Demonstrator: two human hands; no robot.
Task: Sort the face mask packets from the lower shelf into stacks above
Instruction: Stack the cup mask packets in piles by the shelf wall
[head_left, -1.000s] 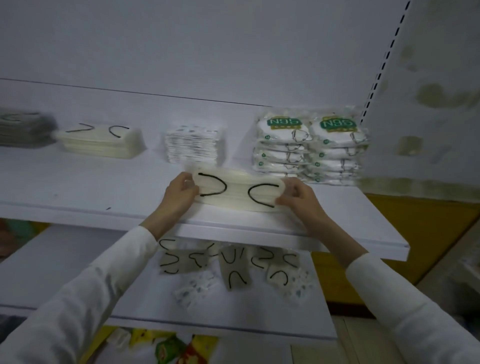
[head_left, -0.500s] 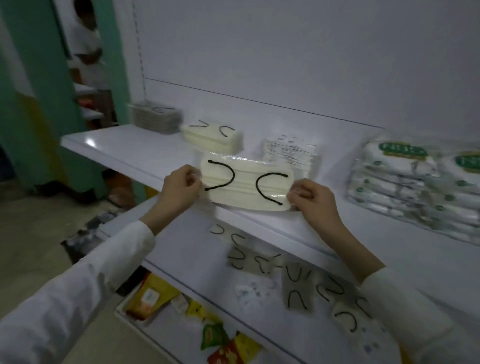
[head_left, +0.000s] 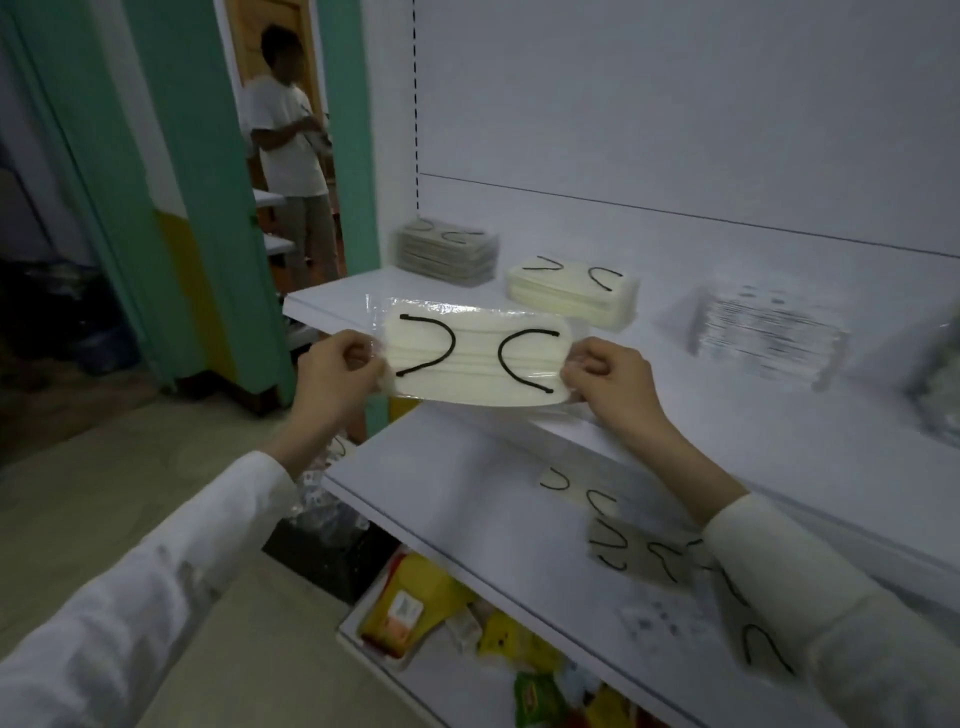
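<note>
Cream mask packet, pinched by left hand, right hand

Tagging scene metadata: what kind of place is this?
Likely a small shop or its stockroom: white retail shelving, sorted stacks of packaged face masks on the upper shelf, and bright snack packets on the bottom one.

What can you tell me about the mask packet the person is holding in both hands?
The held packet is a clear, glossy plastic sleeve around cream pleated masks, with two black ear loops showing. It faces the camera, long side roughly level, in the air before the upper shelf. The left hand pinches its left end, the right hand its right end.
</note>
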